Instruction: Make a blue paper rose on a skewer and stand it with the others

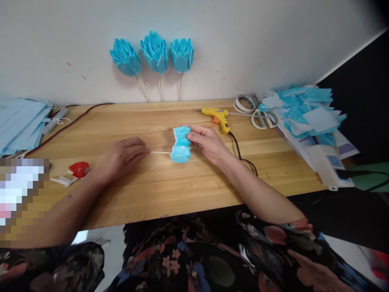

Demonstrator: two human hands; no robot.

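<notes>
Over the middle of the table, my left hand (126, 156) pinches the end of a thin wooden stick (160, 152) that points to the right. The stick's other end meets a pleated strip of light blue material (181, 154), which looks like mask fabric. My right hand (206, 140) grips the upper part of that strip between thumb and fingers. Whether the strip is wrapped around the stick's tip or just lies against it, I cannot tell. To the right and behind lies a yellow hot glue gun (219, 117), its nozzle pointing left.
Three blue fabric flowers (154, 52) on sticks lean against the wall. At left are stacked masks (21, 121) and a red crumpled piece (79, 169). On the right lie tape (243, 104), scissors (263, 120), blue fabric pieces (306, 109) and a white power strip (331, 166). Black cords cross the table.
</notes>
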